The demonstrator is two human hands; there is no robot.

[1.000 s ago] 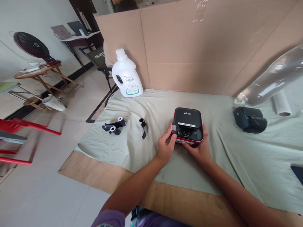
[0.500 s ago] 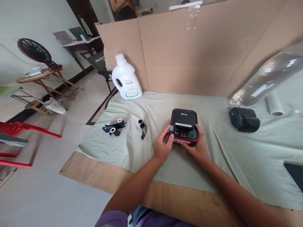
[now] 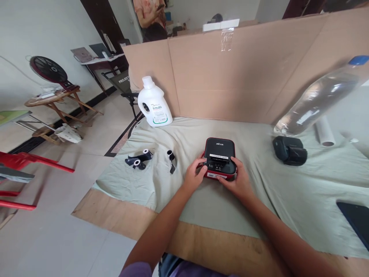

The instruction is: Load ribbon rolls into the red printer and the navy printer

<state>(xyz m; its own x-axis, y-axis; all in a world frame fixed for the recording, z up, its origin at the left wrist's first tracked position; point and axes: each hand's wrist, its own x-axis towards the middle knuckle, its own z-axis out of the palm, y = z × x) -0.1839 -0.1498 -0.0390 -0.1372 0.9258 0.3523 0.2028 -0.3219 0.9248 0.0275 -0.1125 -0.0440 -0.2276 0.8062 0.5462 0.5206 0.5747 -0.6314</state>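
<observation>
My left hand (image 3: 193, 176) and right hand (image 3: 236, 181) grip the red-and-black printer (image 3: 219, 158) — fingers curled on its sides; ribbon rolls (image 3: 138, 159) at nine o'clock.

Dark flat object (image 3: 356, 223) cut off at right edge.

Both hands, the left hand (image 3: 193, 176) and the right hand (image 3: 236, 182), grip the near corners of a black-and-red label printer (image 3: 219, 158) resting on a pale green cloth (image 3: 288, 192).
</observation>
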